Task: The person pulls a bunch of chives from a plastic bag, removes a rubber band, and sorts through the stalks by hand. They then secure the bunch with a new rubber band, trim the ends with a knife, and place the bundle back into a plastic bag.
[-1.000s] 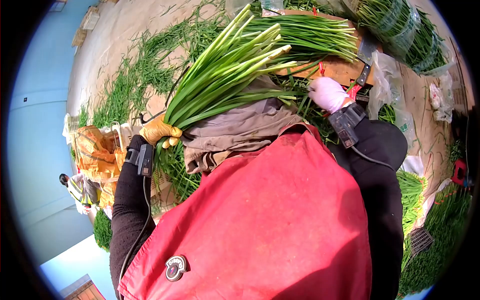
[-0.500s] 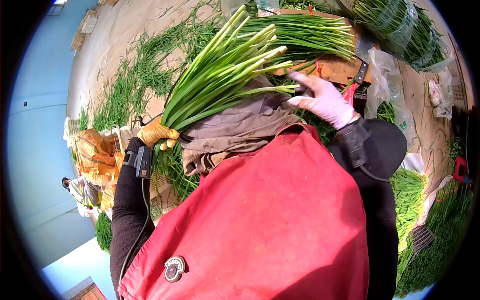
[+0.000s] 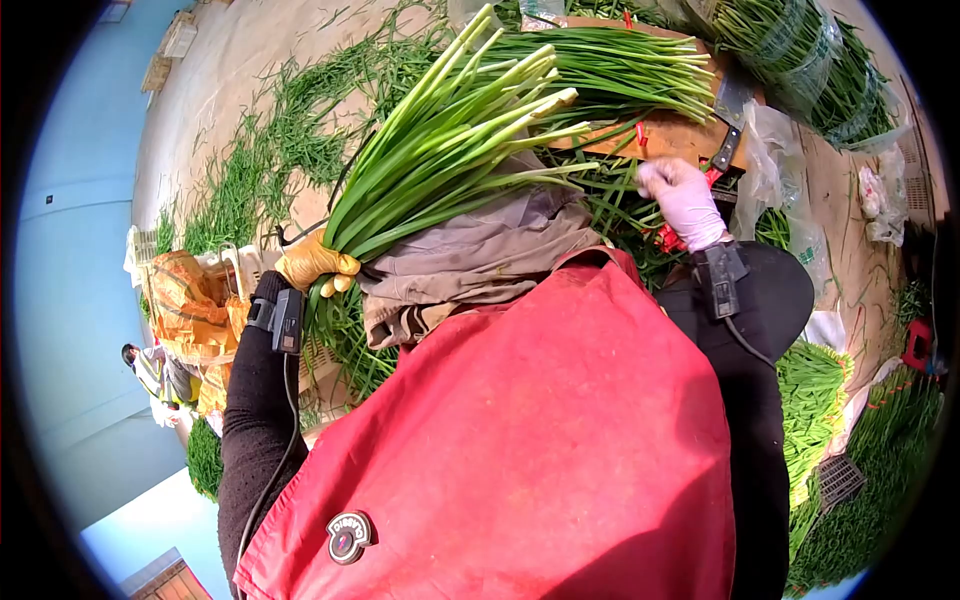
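My left hand (image 3: 318, 264), in an orange-yellow glove, grips a bunch of garlic chives (image 3: 450, 150) near its leafy end. The pale stalk ends fan out up and to the right, over the grey-brown cloth (image 3: 480, 250) on my lap. Away from the bunch, at its right, my right hand (image 3: 685, 200) is in a pale pink glove with its fingers curled together. Whatever may be between those fingers is hidden. Loose green leaves and a red item (image 3: 668, 238) lie just beside and below it.
A second pile of chives (image 3: 620, 75) lies on a wooden board (image 3: 660, 135). At the board's right is a black-handled knife (image 3: 727, 148). Wrapped chive bundles (image 3: 800, 60), plastic bags (image 3: 770, 150) and scattered leaves (image 3: 290, 130) surround me. Another person (image 3: 165, 380) is far left.
My right hand has drawn back from the stalk ends, moving right and slightly down, and its extended fingers have curled in. My left hand still holds the bunch in nearly the same place.
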{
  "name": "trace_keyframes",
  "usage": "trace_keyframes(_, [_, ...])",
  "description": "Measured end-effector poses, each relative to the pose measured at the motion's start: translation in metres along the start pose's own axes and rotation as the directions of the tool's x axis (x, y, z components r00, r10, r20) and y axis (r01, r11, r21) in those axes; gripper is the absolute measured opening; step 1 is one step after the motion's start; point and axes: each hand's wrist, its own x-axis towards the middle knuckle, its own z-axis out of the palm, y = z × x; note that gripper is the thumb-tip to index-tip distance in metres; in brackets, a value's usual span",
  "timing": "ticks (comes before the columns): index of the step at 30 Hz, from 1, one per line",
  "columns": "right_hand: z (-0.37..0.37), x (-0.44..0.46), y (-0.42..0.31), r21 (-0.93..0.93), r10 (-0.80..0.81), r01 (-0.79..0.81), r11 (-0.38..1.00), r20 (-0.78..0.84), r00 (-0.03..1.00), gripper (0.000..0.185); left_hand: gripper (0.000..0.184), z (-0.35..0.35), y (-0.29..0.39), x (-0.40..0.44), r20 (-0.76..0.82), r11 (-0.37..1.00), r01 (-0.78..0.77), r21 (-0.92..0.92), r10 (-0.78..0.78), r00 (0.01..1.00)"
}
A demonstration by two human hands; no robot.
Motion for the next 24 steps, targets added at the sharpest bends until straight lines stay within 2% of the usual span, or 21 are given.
trace_keyframes(1, [-0.012,-0.004,-0.003,-0.372,0.055,-0.023,0.928,0.078,0.995,0.013,0.034,0.001,0.000,0.000,-0.001,1.000,-0.007,-0.010,0.007,1.000])
trace_keyframes(2, [-0.016,-0.004,0.005,-0.403,-0.005,0.081,0.911,0.186,0.983,0.013,0.033,0.002,-0.001,0.000,0.000,1.000,-0.015,-0.019,0.015,1.000])
trace_keyframes(4, [-0.016,0.000,0.015,-0.349,-0.093,0.147,0.926,0.168,0.981,0.014,0.032,0.002,-0.001,0.003,-0.001,1.000,-0.014,-0.017,0.014,1.000])
trace_keyframes(5, [-0.014,0.002,0.013,-0.320,-0.138,0.185,0.929,0.162,0.977,0.015,0.031,0.000,-0.002,0.004,-0.007,1.000,-0.002,-0.009,0.002,1.000])
trace_keyframes(6, [-0.007,-0.001,0.002,-0.025,-0.062,0.068,0.997,0.205,0.977,0.017,0.031,-0.001,-0.005,0.003,-0.015,1.000,0.015,0.001,-0.015,1.000])
trace_keyframes(7, [-0.002,-0.002,-0.011,0.112,0.001,-0.034,0.993,0.286,0.958,0.022,0.031,-0.002,-0.005,0.001,-0.022,1.000,0.020,0.000,-0.020,1.000])
trace_keyframes(9, [0.012,0.003,-0.023,-0.135,-0.189,0.225,0.965,0.235,0.953,0.034,0.031,0.000,-0.003,0.002,-0.027,1.000,0.022,0.005,-0.022,0.999])
trace_keyframes(10, [0.020,0.013,-0.019,-0.169,-0.166,0.222,0.960,0.294,0.941,0.044,0.031,0.004,0.000,0.000,-0.025,1.000,0.002,0.010,-0.002,1.000])
trace_keyframes(11, [0.030,0.016,-0.029,-0.097,-0.121,0.156,0.983,0.299,0.947,0.043,0.032,0.006,0.001,0.001,-0.019,1.000,-0.009,0.006,0.009,1.000])
trace_keyframes(12, [0.049,0.021,-0.025,0.139,-0.039,-0.002,0.990,0.294,0.955,0.040,0.032,0.007,0.002,0.000,-0.015,1.000,-0.019,0.001,0.019,1.000])
trace_keyframes(13, [0.066,0.025,-0.014,0.364,0.039,-0.157,0.918,0.310,0.950,0.038,0.032,0.008,0.002,-0.001,-0.013,1.000,-0.029,-0.005,0.029,0.999])
trace_keyframes(16, [0.075,0.033,-0.003,0.315,0.095,-0.207,0.926,0.334,0.938,0.031,0.032,0.009,0.001,-0.002,-0.024,1.000,-0.004,0.000,0.004,1.000])
trace_keyframes(17, [0.073,0.032,0.005,0.265,0.027,-0.091,0.960,0.238,0.971,0.022,0.032,0.007,0.001,-0.002,-0.025,1.000,0.006,0.003,-0.006,1.000])
trace_keyframes(18, [0.061,0.033,0.013,0.026,0.029,-0.035,0.999,0.199,0.980,0.019,0.032,0.006,0.002,-0.002,-0.015,0.999,0.013,0.035,-0.012,1.000])
trace_keyframes(19, [0.046,0.034,0.021,-0.217,0.021,0.013,0.976,0.156,0.988,0.018,0.032,0.007,0.002,-0.004,-0.004,1.000,-0.011,0.022,0.011,1.000])
trace_keyframes(21, [0.017,0.027,0.025,-0.552,0.108,-0.011,0.834,0.144,0.984,0.018,0.029,0.007,0.000,-0.003,-0.007,0.999,-0.033,-0.002,0.033,0.999])
trace_keyframes(23, [0.004,0.022,0.038,-0.498,-0.111,0.146,0.855,0.098,0.989,0.016,0.027,0.012,0.001,-0.005,-0.026,0.999,-0.029,-0.039,0.028,0.999])
trace_keyframes(24, [0.001,0.017,0.035,-0.389,-0.218,0.192,0.901,-0.022,0.976,0.018,0.027,0.014,0.002,-0.006,-0.035,0.998,-0.030,-0.058,0.028,0.999])
